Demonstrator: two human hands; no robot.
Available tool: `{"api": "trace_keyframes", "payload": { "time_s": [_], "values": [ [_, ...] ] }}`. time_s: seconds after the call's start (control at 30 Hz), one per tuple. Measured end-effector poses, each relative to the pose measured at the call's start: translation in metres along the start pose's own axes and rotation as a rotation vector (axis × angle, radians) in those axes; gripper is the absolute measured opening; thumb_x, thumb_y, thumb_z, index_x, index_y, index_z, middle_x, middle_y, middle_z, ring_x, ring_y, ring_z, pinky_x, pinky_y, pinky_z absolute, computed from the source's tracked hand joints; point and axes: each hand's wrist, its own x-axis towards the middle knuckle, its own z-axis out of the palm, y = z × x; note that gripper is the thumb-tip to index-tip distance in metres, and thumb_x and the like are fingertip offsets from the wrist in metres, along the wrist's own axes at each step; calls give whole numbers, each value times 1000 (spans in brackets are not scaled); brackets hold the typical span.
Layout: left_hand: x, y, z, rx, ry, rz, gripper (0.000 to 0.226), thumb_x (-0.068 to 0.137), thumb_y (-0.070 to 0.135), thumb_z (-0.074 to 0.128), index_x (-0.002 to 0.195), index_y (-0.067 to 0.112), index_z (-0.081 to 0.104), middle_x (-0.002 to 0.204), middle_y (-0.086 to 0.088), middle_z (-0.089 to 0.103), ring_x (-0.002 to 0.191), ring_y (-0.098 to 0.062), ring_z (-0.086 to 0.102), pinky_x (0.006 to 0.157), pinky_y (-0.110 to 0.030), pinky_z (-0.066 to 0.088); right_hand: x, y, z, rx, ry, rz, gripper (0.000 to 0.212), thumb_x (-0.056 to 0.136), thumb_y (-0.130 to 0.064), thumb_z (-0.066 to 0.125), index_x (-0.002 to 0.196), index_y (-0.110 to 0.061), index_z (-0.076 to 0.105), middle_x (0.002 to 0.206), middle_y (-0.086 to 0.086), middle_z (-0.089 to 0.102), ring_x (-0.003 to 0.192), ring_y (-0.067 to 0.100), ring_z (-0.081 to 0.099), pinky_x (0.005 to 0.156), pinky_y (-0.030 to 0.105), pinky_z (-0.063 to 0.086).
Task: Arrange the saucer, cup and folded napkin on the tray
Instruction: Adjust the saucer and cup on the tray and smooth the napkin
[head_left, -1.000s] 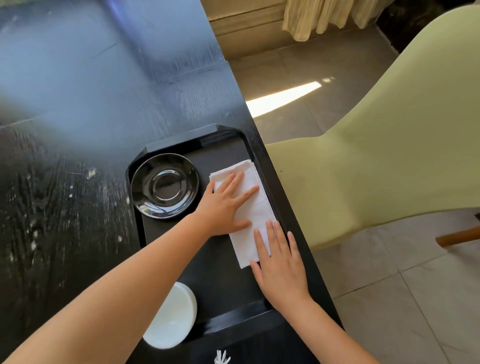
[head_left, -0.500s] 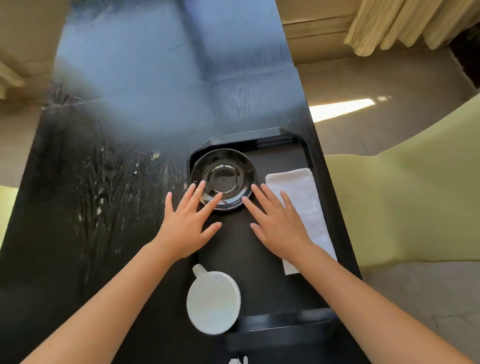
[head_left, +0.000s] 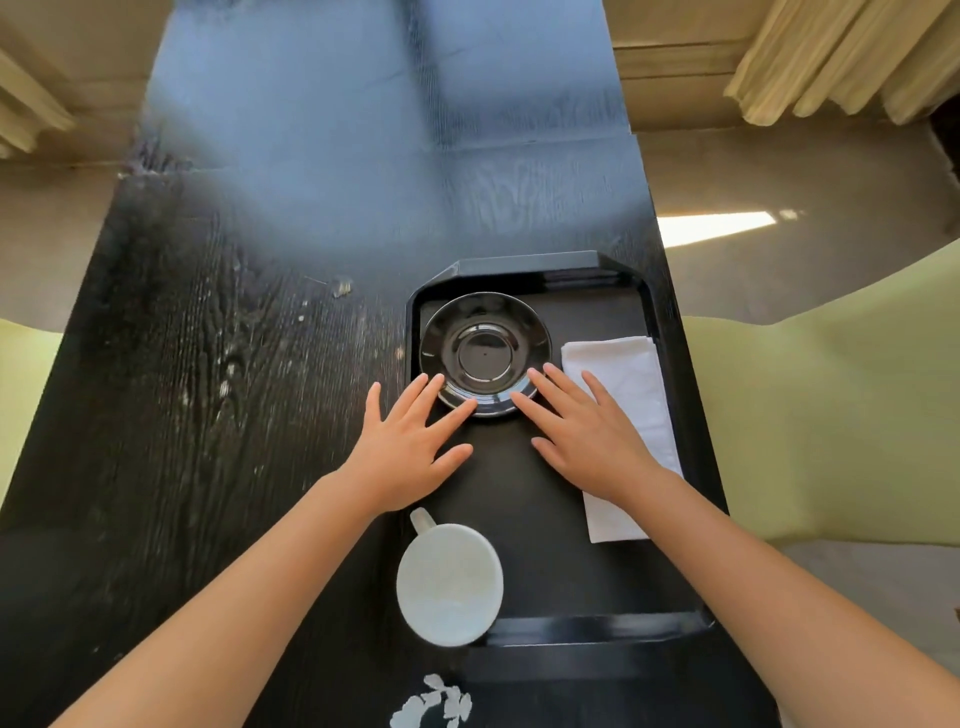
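Note:
A black tray (head_left: 597, 626) lies on the right part of a dark wooden table. A glossy black saucer (head_left: 485, 351) sits in its far left corner. The folded white napkin (head_left: 631, 384) lies along the tray's right side. A white cup (head_left: 449, 584) with its handle pointing away stands at the tray's near left corner. My left hand (head_left: 408, 449) is flat with fingers spread, fingertips touching the saucer's near left rim. My right hand (head_left: 584, 434) is also flat and spread, fingertips at the saucer's near right rim, its wrist over the napkin. Neither hand holds anything.
The dark table (head_left: 234, 389) stretches far to the left and back. A pale green chair (head_left: 831, 415) stands right of the table, another green chair edge (head_left: 21, 395) at the left. Curtains (head_left: 831, 57) hang at the back right. A white leaf print (head_left: 434, 706) marks the table's near edge.
Both hands left the napkin and moved left to the saucer's near rim. The view shifted, so the tray sits more central. In the last half second the hands barely moved.

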Motion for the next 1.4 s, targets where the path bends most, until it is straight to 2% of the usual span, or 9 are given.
{"api": "trace_keyframes", "payload": {
  "time_s": [0.13,0.27,0.5,0.63,0.77,0.9,1.0,1.2,1.4],
  "values": [
    [-7,4,4,23,4,27,56,93,60,13,146,45,1,160,-2,-8,145,-20,-13,113,-60,-11,-9,5,2,-19,-8,-15,53,95,-35,45,145,-26,29,157,6,20,145,22,11,116,45,9],
    [-11,3,8,28,4,36,73,76,68,-10,145,47,0,160,-1,-8,145,-19,-13,110,-59,-12,-13,2,5,-28,1,-18,53,93,-34,50,143,-25,34,154,7,27,144,24,17,115,46,12],
    [-17,6,8,-61,10,31,60,94,59,19,148,41,-1,160,-2,-11,145,-18,-16,113,-56,-11,-18,-7,2,55,93,-4,53,89,-28,58,139,-20,42,151,11,33,141,26,25,112,50,22],
    [-52,9,7,-154,193,95,66,89,59,19,148,30,18,158,-4,16,146,-20,9,117,-51,6,-39,-29,-8,113,292,-267,37,84,-17,60,121,-11,60,137,14,52,131,29,44,107,46,34],
    [-107,19,23,-193,482,312,47,87,43,49,120,12,60,117,-6,66,107,-21,62,95,-36,46,-68,-51,-5,104,329,-595,27,88,-16,52,109,-11,68,124,11,64,120,26,55,105,39,40],
    [-143,31,57,-221,467,439,17,82,29,64,90,14,66,86,0,69,76,-15,62,67,-26,52,-78,-64,1,57,344,-777,30,97,-9,41,94,-11,71,106,7,72,108,22,63,104,36,41],
    [-148,31,70,-192,485,451,8,80,15,69,75,15,63,72,1,63,63,-12,54,54,-20,42,-78,-68,3,20,326,-771,46,100,-7,28,82,-11,70,88,2,72,97,20,66,108,32,33],
    [-135,23,67,-178,507,452,11,74,10,74,81,13,66,80,-1,66,74,-13,61,57,-19,52,-77,-66,14,81,374,-683,14,83,0,62,75,-10,66,79,3,69,86,22,65,92,32,49],
    [-110,18,55,-166,505,502,7,79,13,72,84,9,68,87,-5,69,83,-18,66,61,-27,58,-81,-61,14,86,405,-546,9,81,-1,66,76,-9,67,78,5,69,81,24,65,80,32,55]
  ]
}}
